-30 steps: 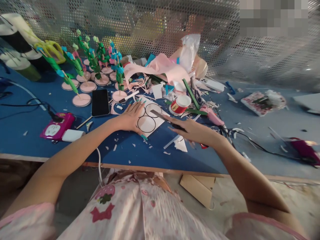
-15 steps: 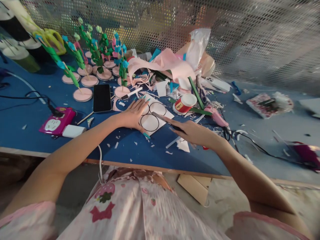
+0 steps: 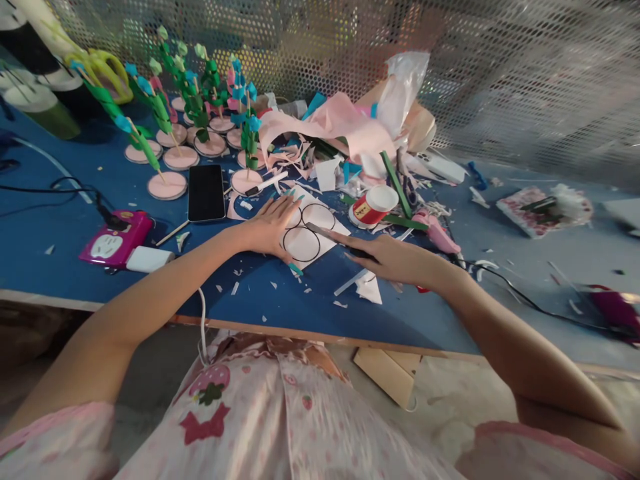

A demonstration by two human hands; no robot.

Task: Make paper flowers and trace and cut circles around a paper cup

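A piece of white paper (image 3: 327, 243) lies on the blue tabletop with round black outlines drawn on it, some partly covered by fingers. My left hand (image 3: 273, 223) presses flat over its left side, fingers spread, with long teal nails. In my right hand (image 3: 393, 257) is a grey-bladed cutting tool (image 3: 325, 232) with a dark grip, the index finger stretched along it. Its tip is over the paper where the circles meet. Whether it is a knife or closed scissors I cannot tell; my palm hides the handle. A bit of red (image 3: 423, 289) shows below that hand.
Several pink round bases (image 3: 167, 185) with green-wrapped sticks stand back left, near a black phone (image 3: 207, 193). A red-and-white tub (image 3: 373, 205) and a pink glue gun (image 3: 437, 233) lie right of the paper. Pink sheet scraps (image 3: 335, 120) pile behind; a magenta power socket (image 3: 117, 239) sits left.
The view has shifted slightly, so the table items appear a little further right. Both hands keep nearly the same place on the paper, and the blade tip stays near the circles' meeting point.
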